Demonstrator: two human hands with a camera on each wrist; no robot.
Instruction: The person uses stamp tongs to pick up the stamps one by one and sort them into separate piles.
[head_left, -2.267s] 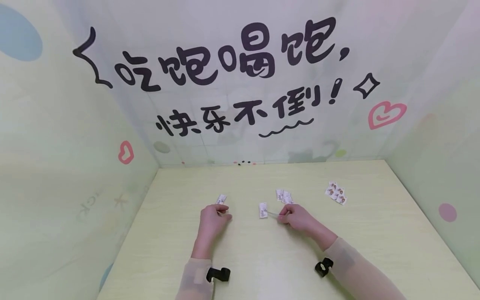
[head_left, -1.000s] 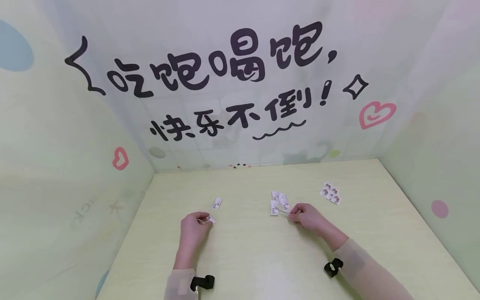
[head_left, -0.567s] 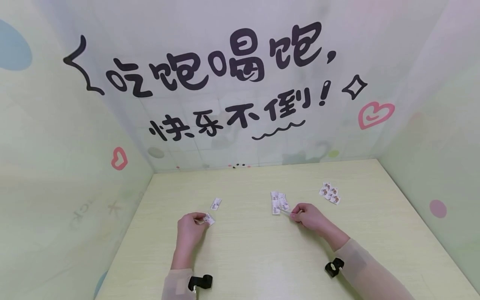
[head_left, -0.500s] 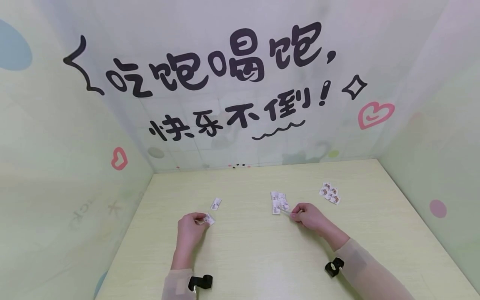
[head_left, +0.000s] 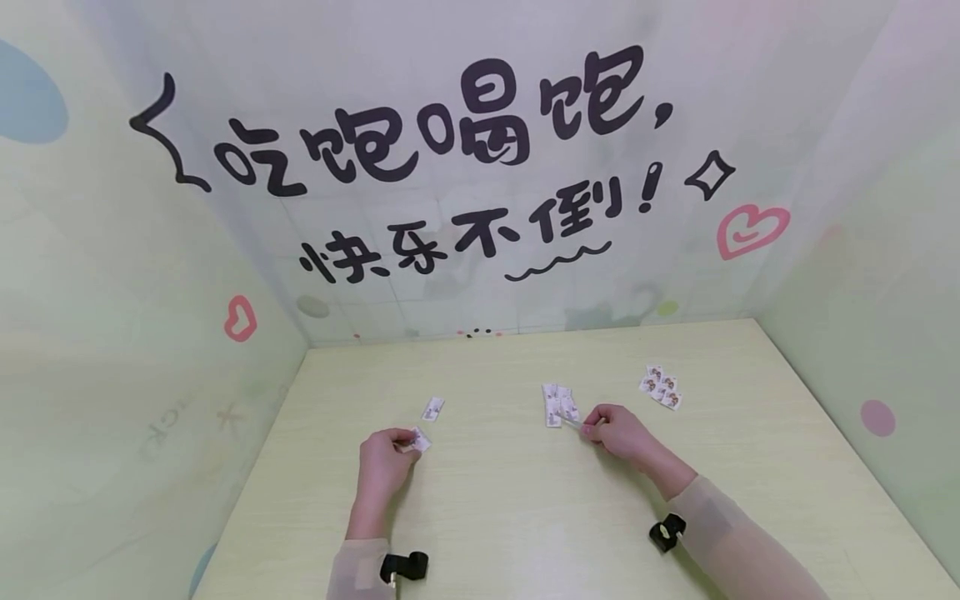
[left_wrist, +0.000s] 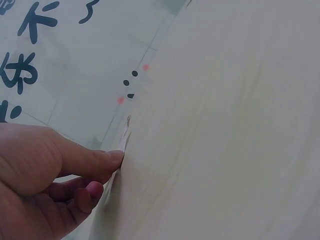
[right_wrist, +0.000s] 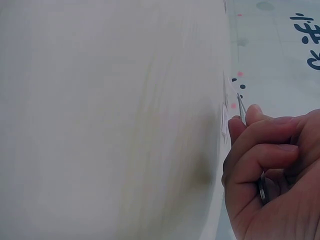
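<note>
My left hand (head_left: 384, 467) pinches a small printed card (head_left: 422, 440) between thumb and fingers, low over the table. The left wrist view shows the hand (left_wrist: 65, 180) gripping its thin edge (left_wrist: 124, 142). Just beyond lies another small card (head_left: 432, 408). My right hand (head_left: 621, 432) holds slim metal tweezers (head_left: 572, 422), whose two prongs show in the right wrist view (right_wrist: 241, 107). Their tips are at a small card (head_left: 552, 414) at the near-left of a cluster of similar cards (head_left: 564, 393). Whether the tips grip that card or only touch it, I cannot tell.
A separate group of small cards with brown figures (head_left: 662, 387) lies at the back right of the pale wooden table (head_left: 487, 500). Printed walls enclose the table at the back (head_left: 480, 300) and both sides. Black wrist mounts (head_left: 405, 567) sit on both forearms.
The right hand has brought a card rightward with the tweezers to the cluster. The left hand has drawn back toward me and left, its card now visible. Little moves in the last half second.
</note>
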